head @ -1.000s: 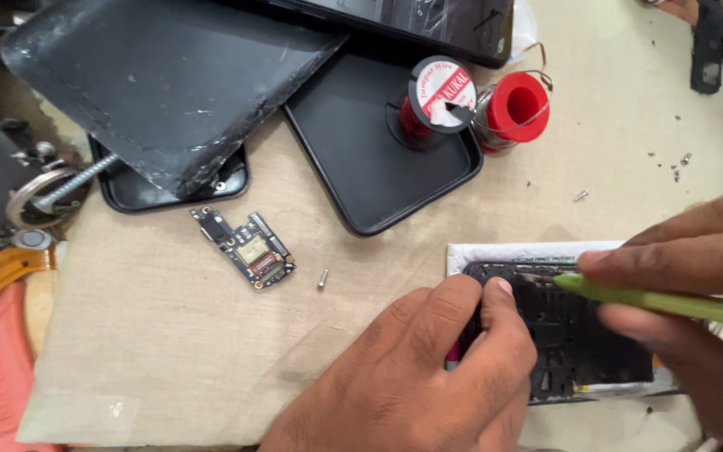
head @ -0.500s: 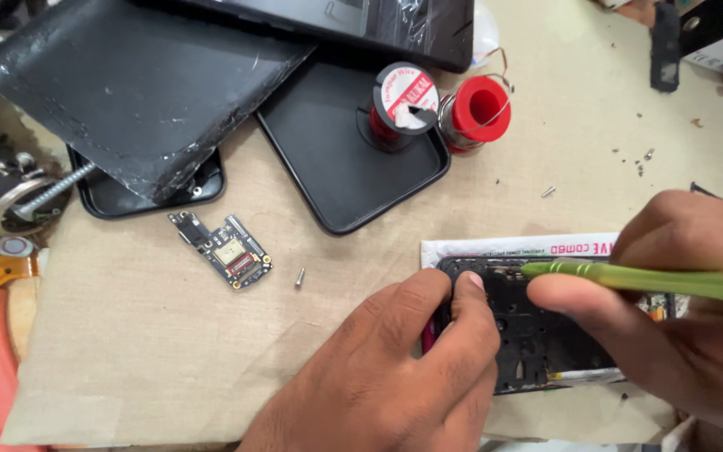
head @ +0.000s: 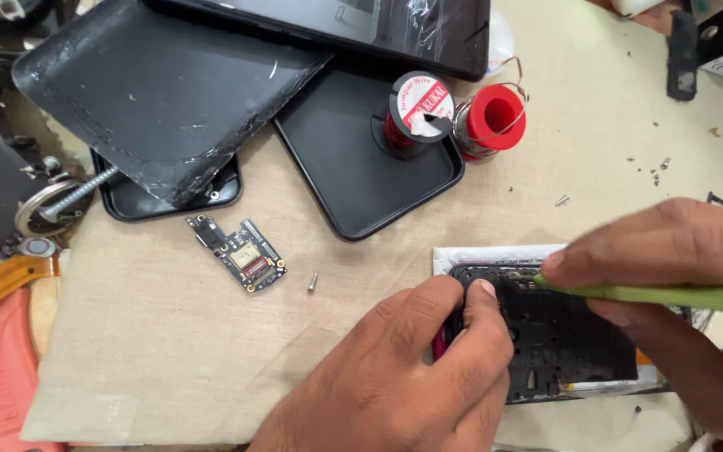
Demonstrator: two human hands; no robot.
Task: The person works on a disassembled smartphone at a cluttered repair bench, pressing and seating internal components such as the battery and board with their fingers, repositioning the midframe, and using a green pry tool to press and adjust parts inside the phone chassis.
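Right grip point(head: 671, 276) clamps a green tool point(head: 671, 295); left point(head: 428, 368) pinches the opened phone point(head: 562, 335).

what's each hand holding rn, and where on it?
Right hand pinches a green tool near its front end. Left hand steadies the opened black phone at its left edge, thumb and fingertip pressed there.

– What can't be made out here?
– The right hand point(head: 679, 285) is blurred and cut off at the right edge, along with the green tool point(head: 671, 295).
– And the opened phone point(head: 562, 335)?
– Its left end sits under the left hand point(head: 403, 377); the wrist leaves the bottom edge.
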